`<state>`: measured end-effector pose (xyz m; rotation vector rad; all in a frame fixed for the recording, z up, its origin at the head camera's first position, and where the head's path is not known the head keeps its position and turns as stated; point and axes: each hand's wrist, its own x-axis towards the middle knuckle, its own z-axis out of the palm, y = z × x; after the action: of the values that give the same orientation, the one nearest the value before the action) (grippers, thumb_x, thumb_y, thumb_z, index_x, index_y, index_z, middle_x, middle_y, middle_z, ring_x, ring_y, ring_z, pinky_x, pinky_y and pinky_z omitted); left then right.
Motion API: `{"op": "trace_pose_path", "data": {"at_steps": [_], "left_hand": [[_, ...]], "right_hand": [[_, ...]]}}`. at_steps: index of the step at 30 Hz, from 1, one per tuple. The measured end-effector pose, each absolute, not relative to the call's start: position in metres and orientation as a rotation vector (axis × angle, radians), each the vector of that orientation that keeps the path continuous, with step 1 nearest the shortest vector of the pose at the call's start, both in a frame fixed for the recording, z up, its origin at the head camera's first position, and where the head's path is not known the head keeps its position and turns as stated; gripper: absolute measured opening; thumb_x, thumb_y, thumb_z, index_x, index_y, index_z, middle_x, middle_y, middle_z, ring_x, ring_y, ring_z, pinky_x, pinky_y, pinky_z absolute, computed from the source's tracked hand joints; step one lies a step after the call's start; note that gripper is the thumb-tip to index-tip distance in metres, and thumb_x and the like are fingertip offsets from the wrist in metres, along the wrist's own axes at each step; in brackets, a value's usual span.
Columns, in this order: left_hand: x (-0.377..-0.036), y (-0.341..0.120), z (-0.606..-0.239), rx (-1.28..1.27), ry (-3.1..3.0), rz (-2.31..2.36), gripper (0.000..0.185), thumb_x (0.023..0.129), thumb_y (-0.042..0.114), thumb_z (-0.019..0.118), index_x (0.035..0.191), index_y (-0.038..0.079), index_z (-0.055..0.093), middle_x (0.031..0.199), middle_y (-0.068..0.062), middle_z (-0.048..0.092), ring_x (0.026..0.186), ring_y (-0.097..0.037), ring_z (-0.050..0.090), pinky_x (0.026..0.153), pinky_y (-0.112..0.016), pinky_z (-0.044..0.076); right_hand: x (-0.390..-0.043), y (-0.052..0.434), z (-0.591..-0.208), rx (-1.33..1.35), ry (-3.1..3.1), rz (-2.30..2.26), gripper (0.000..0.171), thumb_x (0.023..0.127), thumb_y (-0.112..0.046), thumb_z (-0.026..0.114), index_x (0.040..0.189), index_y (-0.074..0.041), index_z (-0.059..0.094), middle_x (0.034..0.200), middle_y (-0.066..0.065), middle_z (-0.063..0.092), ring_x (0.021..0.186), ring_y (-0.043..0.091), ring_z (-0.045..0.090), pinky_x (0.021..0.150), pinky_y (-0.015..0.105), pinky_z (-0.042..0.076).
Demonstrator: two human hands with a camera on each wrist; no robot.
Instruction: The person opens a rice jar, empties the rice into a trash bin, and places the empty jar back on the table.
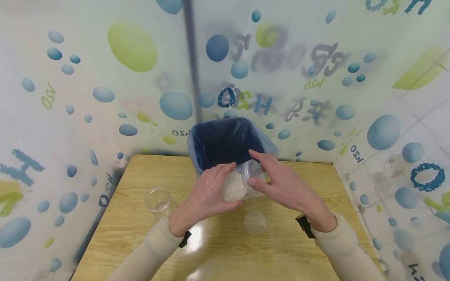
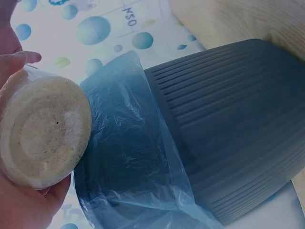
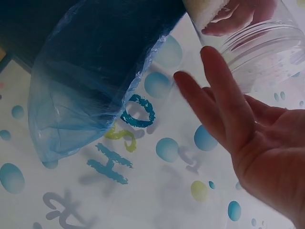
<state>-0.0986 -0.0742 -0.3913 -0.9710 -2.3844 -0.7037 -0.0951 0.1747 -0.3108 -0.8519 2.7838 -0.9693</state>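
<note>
Presently a clear jar of white grain (image 1: 239, 181) is lying tilted just in front of the lined bin (image 1: 225, 142), the left hand (image 1: 207, 195) gripping its base, the right hand (image 1: 281, 183) touching its neck with straight, open fingers. Nearer than the bin are lying a lid (image 1: 254, 223) and an empty jar (image 1: 159, 201).

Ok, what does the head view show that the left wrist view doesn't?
Only the head view shows the wooden table, an empty jar standing on it, a clear lid lying flat, and the right hand at the mouth of the tilted jar of grains. Only the left wrist view shows that jar's base and the bin's ribbed outer wall. Both show the left hand gripping the jar, and the lined bin.
</note>
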Motion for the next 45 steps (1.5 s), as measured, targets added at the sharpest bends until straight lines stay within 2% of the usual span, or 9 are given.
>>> {"op": "trace_pose_path", "data": {"at_steps": [7, 13, 21, 26, 30, 33, 38, 42, 45], "left_hand": [[-0.098, -0.074, -0.391, -0.975, -2.384, -0.703, 0.095, 0.071, 0.049, 0.092, 0.143, 0.002, 0.051, 0.135, -0.011, 0.06, 0.115, -0.027, 0.061, 0.096, -0.045, 0.053], [-0.099, -0.074, -0.391, -0.974, -2.376, -0.693, 0.095, 0.069, 0.049, 0.093, 0.142, 0.002, 0.052, 0.134, -0.012, 0.061, 0.114, -0.027, 0.062, 0.095, -0.044, 0.053], [-0.098, -0.074, -0.39, -0.967, -2.385, -0.695, 0.096, 0.069, 0.048, 0.093, 0.143, 0.003, 0.051, 0.134, -0.011, 0.061, 0.114, -0.028, 0.061, 0.096, -0.045, 0.053], [-0.098, -0.074, -0.389, -0.96, -2.391, -0.703, 0.097, 0.068, 0.048, 0.094, 0.143, 0.004, 0.05, 0.133, -0.012, 0.061, 0.116, -0.029, 0.062, 0.096, -0.047, 0.053], [-0.098, -0.075, -0.39, -0.96, -2.39, -0.709, 0.097, 0.068, 0.049, 0.093, 0.142, 0.003, 0.051, 0.132, -0.012, 0.061, 0.116, -0.029, 0.062, 0.096, -0.047, 0.053], [-0.099, -0.075, -0.391, -0.958, -2.385, -0.714, 0.097, 0.068, 0.049, 0.093, 0.142, 0.002, 0.051, 0.132, -0.013, 0.061, 0.115, -0.029, 0.062, 0.096, -0.047, 0.053], [-0.1, -0.076, -0.392, -0.954, -2.38, -0.731, 0.098, 0.067, 0.048, 0.093, 0.143, 0.002, 0.051, 0.134, -0.013, 0.061, 0.117, -0.03, 0.061, 0.097, -0.048, 0.053], [-0.099, -0.076, -0.392, -0.948, -2.387, -0.75, 0.098, 0.068, 0.048, 0.093, 0.143, 0.002, 0.051, 0.134, -0.013, 0.061, 0.118, -0.03, 0.061, 0.097, -0.048, 0.052], [-0.1, -0.076, -0.392, -0.943, -2.397, -0.764, 0.098, 0.067, 0.048, 0.093, 0.143, 0.003, 0.051, 0.134, -0.012, 0.061, 0.117, -0.03, 0.061, 0.096, -0.048, 0.053]], "right_hand": [[-0.098, 0.174, -0.312, -0.796, 2.723, -1.03, 0.076, 0.098, -0.052, 0.067, 0.159, -0.017, 0.041, 0.153, 0.008, 0.049, 0.12, 0.026, 0.058, 0.079, 0.031, 0.057], [-0.097, 0.175, -0.311, -0.819, 2.695, -1.085, 0.074, 0.096, -0.047, 0.073, 0.157, -0.018, 0.044, 0.152, 0.007, 0.05, 0.121, 0.025, 0.057, 0.081, 0.031, 0.06], [-0.096, 0.181, -0.311, -1.002, 2.638, -1.153, 0.071, 0.095, -0.034, 0.077, 0.155, -0.018, 0.045, 0.155, 0.003, 0.043, 0.131, 0.021, 0.053, 0.095, 0.036, 0.057], [-0.096, 0.188, -0.314, -1.149, 2.594, -1.239, 0.071, 0.093, -0.018, 0.079, 0.155, -0.014, 0.045, 0.158, 0.006, 0.039, 0.138, 0.026, 0.046, 0.1, 0.046, 0.054], [-0.096, 0.196, -0.318, -1.146, 2.542, -1.361, 0.072, 0.092, -0.008, 0.078, 0.156, -0.015, 0.044, 0.159, 0.006, 0.038, 0.141, 0.027, 0.044, 0.103, 0.05, 0.052], [-0.096, 0.202, -0.324, -1.108, 2.529, -1.441, 0.074, 0.091, -0.005, 0.078, 0.156, -0.016, 0.043, 0.159, 0.006, 0.038, 0.14, 0.024, 0.044, 0.102, 0.048, 0.052], [-0.095, 0.214, -0.339, -1.029, 2.539, -1.523, 0.076, 0.09, -0.001, 0.078, 0.156, -0.016, 0.043, 0.154, 0.006, 0.043, 0.135, 0.017, 0.047, 0.101, 0.038, 0.054], [-0.095, 0.228, -0.36, -0.96, 2.603, -1.516, 0.076, 0.089, 0.0, 0.077, 0.156, -0.014, 0.044, 0.149, 0.009, 0.048, 0.13, 0.013, 0.05, 0.096, 0.038, 0.057], [-0.095, 0.239, -0.383, -0.891, 2.667, -1.474, 0.073, 0.09, -0.004, 0.078, 0.155, -0.011, 0.045, 0.146, 0.011, 0.05, 0.126, 0.02, 0.052, 0.091, 0.043, 0.059]]}}
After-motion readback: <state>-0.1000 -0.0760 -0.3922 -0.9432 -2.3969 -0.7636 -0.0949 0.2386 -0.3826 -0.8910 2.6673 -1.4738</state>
